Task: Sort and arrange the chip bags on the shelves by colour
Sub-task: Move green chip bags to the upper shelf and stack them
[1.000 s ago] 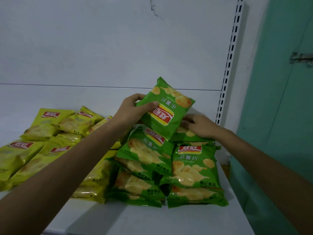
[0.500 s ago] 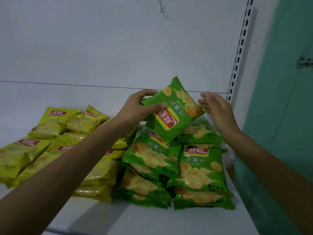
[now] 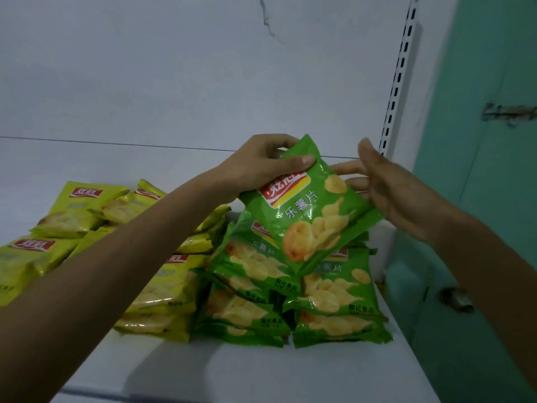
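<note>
Head view: left hand (image 3: 258,167) pinches green bag (image 3: 313,219) by its top; right hand (image 3: 401,196), fingers (image 3: 347,170) spread, steadies its edge. Likely squaring it onto the green stack (image 3: 293,289).

Looks like a small shop: white retail shelf (image 3: 261,373) with a slotted upright (image 3: 396,82), stocked with branded green chip bags (image 3: 334,292) and yellow ones (image 3: 66,210).
</note>
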